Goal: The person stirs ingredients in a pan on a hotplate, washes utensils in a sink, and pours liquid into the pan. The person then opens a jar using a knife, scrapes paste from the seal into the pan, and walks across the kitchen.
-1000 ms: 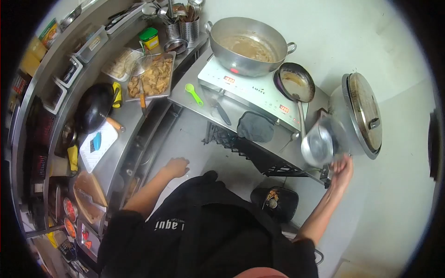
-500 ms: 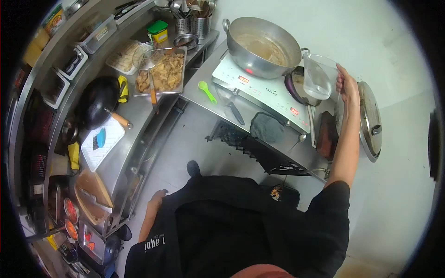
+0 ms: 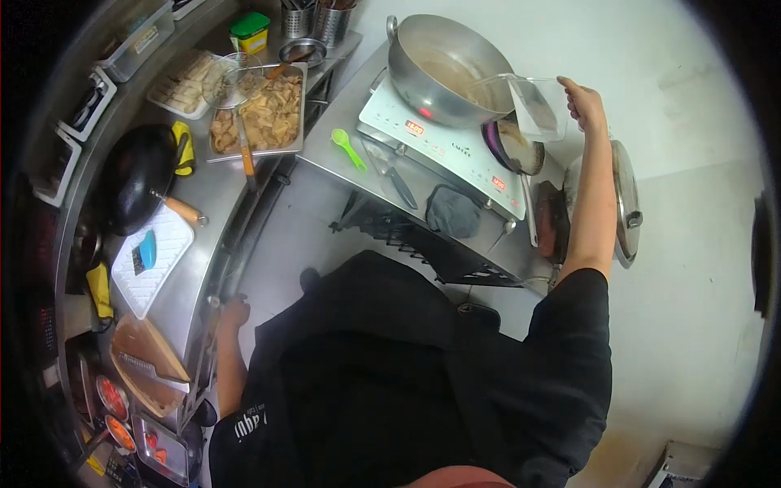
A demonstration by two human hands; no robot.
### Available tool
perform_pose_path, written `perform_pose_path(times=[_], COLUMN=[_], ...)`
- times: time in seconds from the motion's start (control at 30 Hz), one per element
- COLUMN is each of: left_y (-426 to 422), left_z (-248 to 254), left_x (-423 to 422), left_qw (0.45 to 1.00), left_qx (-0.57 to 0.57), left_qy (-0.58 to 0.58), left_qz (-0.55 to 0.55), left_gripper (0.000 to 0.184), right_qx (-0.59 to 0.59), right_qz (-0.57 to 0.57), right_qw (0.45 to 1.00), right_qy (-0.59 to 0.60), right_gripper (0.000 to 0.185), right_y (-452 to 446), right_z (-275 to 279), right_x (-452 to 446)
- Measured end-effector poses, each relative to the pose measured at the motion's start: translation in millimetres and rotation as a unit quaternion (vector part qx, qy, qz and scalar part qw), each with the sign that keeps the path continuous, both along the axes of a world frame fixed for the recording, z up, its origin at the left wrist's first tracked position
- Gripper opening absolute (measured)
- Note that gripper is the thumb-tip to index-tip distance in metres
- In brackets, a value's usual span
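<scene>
My right hand (image 3: 584,106) is wrapped round the handle side of a clear jug (image 3: 537,111), which is tilted over the rim of a large metal pot (image 3: 451,69). Liquid runs from the jug into the cloudy liquid in the pot. The pot sits on a white induction cooktop (image 3: 439,148). Below the jug, a small frying pan (image 3: 518,149) rests on the cooktop's right part. My left hand (image 3: 233,311) hangs low beside the left counter's edge, its fingers loosely curled and dim; whether it touches anything is unclear.
A tray of cooked pieces (image 3: 264,118) with a strainer (image 3: 236,81), a black wok (image 3: 142,179) and a wooden board (image 3: 149,366) lie on the left counter. A green spoon (image 3: 348,148), a knife (image 3: 400,187) and a dark cloth (image 3: 453,211) lie before the cooktop. A large lid (image 3: 625,203) stands right.
My right hand has raised the jug from the table's right end to the pot and tipped it, and liquid now pours. My left hand has moved down and left toward the counter.
</scene>
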State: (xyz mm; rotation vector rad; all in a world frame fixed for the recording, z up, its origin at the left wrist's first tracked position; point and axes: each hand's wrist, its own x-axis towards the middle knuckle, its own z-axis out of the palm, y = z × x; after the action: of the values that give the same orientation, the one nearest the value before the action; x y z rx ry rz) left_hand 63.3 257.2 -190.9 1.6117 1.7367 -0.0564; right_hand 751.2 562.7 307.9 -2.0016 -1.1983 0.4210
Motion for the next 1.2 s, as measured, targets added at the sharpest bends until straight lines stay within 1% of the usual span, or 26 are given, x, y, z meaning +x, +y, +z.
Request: perform_pose_path(times=[0.13,0.17,0.2,0.27,0.3,0.47,0.5,0.53,0.57,0.6,0.63,0.7,0.73,0.77,0.8,0.83,0.87,0.9,0.93,0.97,1.03,1.07,1.1,1.13,1.17,1.2], left_y=[8,7,-1,-12,-12,-60,-66,-75,-85,-96,-89,-109,-110,-102,-104,-102,-101,-102,-102,-107,-120,-129,-135,-143,-153,-162], left_z=[-12,-11,-26,-66,-27,-78,-57,-81,-122,-139,-99,-144,-148,-82,-76,-61,-55,-37,-18,-15,-10,-6,1,7,12,21], left_x=[4,11,10,4,25,5,15,6,-11,-19,-5,-27,-4,14,23,35,46,62,76,85,102,113,120,126,134,144], left_qw=[1.000,0.999,0.998,0.998,0.997,0.999,0.997,0.996,0.996,0.979,0.974,0.967,0.966,0.971,0.972,0.967,0.960,0.953,0.946,0.938,0.944,0.938,0.935,0.933,0.933,0.920], left_qx=[0.026,-0.012,-0.014,0.021,-0.026,0.004,-0.021,-0.021,-0.048,-0.078,-0.107,-0.111,-0.083,-0.068,-0.035,-0.055,-0.060,-0.046,-0.030,-0.034,-0.025,-0.031,-0.041,-0.053,-0.048,-0.072], left_qy=[0.003,0.039,0.042,0.053,0.046,-0.045,-0.008,-0.005,0.074,0.150,0.177,0.229,0.199,0.219,0.191,0.156,0.147,0.121,0.096,0.098,0.039,0.043,0.038,0.032,0.042,0.045], left_qz=[-0.005,0.027,0.038,-0.001,0.064,0.005,0.078,0.091,-0.010,-0.111,-0.093,0.012,0.142,0.067,0.129,0.196,0.232,0.273,0.307,0.331,0.326,0.343,0.350,0.354,0.354,0.383], left_gripper=[0.035,0.035,0.035,0.035,0.035,0.032,0.030,0.030,0.028,0.027,0.027,0.027,0.029,0.027,0.028,0.027,0.028,0.030,0.032,0.032,0.036,0.036,0.036,0.035,0.035,0.035], right_qx=[-0.010,-0.017,-0.018,-0.031,-0.032,-0.016,-0.026,-0.038,-0.037,-0.024,-0.013,0.001,0.037,0.039,0.041,0.102,0.134,0.150,0.137,0.122,0.134,0.218,0.255,0.291,0.273,0.259], right_qz=[0.021,0.036,0.047,0.039,0.046,0.103,0.090,0.077,0.090,0.098,0.107,0.122,0.093,0.088,0.086,0.102,0.092,0.049,0.056,0.063,0.087,0.133,0.159,0.186,0.174,0.168], right_qw=[0.999,0.998,0.998,0.995,0.994,0.986,0.984,0.981,0.981,0.977,0.973,0.974,0.984,0.993,0.995,0.986,0.972,0.968,0.963,0.959,0.943,0.929,0.916,0.902,0.883,0.870], right_qy=[-0.035,-0.048,-0.045,-0.090,-0.095,-0.127,-0.150,-0.174,-0.171,-0.187,-0.202,-0.189,-0.149,-0.072,0.010,0.089,0.168,0.197,0.224,0.249,0.293,0.268,0.264,0.260,0.341,0.385], right_gripper=[0.034,0.035,0.035,0.036,0.036,0.037,0.038,0.040,0.040,0.040,0.041,0.041,0.040,0.038,0.031,0.029,0.034,0.042,0.046,0.050,0.049,0.031,0.029,0.034,0.034,0.034], right_y=[19,22,26,31,33,49,50,51,55,60,64,64,53,61,59,52,46,49,48,48,54,24,13,1,-2,0], right_z=[5,5,6,11,12,11,13,13,12,11,8,8,8,1,-2,-10,-14,-21,-22,-23,-30,-23,-20,-18,-16,-21], right_x=[-2,-2,-4,-8,-8,6,4,4,9,16,24,40,28,53,63,68,61,71,83,95,68,14,-21,-55,-75,-89])
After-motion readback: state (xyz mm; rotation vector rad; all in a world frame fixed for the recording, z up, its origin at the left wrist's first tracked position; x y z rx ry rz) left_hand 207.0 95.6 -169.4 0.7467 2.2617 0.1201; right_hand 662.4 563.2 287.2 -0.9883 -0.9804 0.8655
